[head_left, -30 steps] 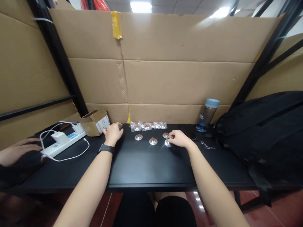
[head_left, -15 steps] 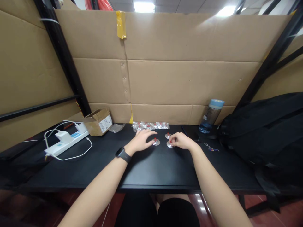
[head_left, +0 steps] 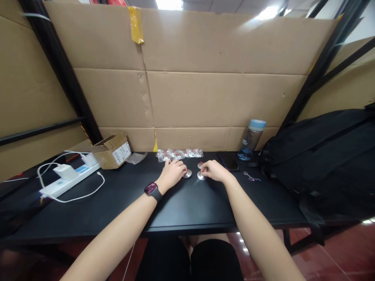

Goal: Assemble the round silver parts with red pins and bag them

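Note:
My left hand, with a dark watch on the wrist, has its fingers closed on the red knob of a small shiny, clear disc on the black table. Just to the right, my right hand pinches the red knob of a similar disc, which stands on or very near the tabletop. A third red-knobbed disc lies right behind that one, partly covered by my right fingers. Behind my hands, a row of clear plastic packets with red bits inside lies along the cardboard wall.
On the left are an open cardboard box, a flat plastic bag and a white power strip with cables. To the right stand a blue-lidded bottle and a black backpack; a keychain and a dark flat object lie nearby.
My left hand has closed from spread fingers onto the left disc's red knob. My right hand keeps its pinch. The whole view has shifted slightly.

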Tool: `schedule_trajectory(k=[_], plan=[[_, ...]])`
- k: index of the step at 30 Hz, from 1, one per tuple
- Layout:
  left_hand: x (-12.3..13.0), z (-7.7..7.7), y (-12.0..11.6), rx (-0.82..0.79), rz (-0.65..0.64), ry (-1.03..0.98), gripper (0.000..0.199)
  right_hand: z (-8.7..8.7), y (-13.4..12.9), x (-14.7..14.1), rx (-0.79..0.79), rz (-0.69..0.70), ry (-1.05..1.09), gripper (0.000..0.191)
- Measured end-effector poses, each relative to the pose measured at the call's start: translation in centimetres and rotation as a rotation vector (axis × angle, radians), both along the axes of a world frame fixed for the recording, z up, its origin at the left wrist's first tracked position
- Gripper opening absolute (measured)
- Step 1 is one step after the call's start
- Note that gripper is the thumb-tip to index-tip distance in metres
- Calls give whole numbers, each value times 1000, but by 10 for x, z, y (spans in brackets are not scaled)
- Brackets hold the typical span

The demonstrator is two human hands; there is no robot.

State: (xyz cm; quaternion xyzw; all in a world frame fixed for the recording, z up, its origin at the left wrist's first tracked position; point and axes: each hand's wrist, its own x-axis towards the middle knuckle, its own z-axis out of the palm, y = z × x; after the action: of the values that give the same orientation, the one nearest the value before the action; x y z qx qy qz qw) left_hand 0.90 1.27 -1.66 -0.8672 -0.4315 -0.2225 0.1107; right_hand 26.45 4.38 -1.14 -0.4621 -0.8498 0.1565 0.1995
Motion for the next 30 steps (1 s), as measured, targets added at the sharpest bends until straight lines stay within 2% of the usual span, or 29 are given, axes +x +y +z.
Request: schedule_trajectory(k=[3, 7, 9, 11, 14, 18, 23, 26, 30], plan=[[0, -2, 0, -34, 41, -177, 17, 4, -4, -6, 13, 18, 80, 6], [-3, 0, 4, -65, 85, -370, 16, 13, -7, -16, 16, 31, 547, 19], [-5, 1, 7, -85, 92, -488, 16, 16, -9, -21, -14, 26, 705, 25], [-6, 1, 10, -101, 74, -611, 16, 16, -12, -27, -35, 10, 742, 28], [-5, -1, 12, -115, -21, -722, 16, 12, -17, -41, -40, 9, 722, 29], [-1, -3, 11, -120, -78, -757, 17, 5, -22, -59, -89, 30, 791, 28], [0, -1, 9, -135, -46, -694, 15, 1, -26, -65, -371, 41, 1061, 35], [0, 0, 6, -149, -15, -639, 14, 2, -28, -64, -506, 74, 1137, 36], [1, 4, 3, -157, 5, -575, 14, 3, -29, -62, -633, 90, 1183, 48]])
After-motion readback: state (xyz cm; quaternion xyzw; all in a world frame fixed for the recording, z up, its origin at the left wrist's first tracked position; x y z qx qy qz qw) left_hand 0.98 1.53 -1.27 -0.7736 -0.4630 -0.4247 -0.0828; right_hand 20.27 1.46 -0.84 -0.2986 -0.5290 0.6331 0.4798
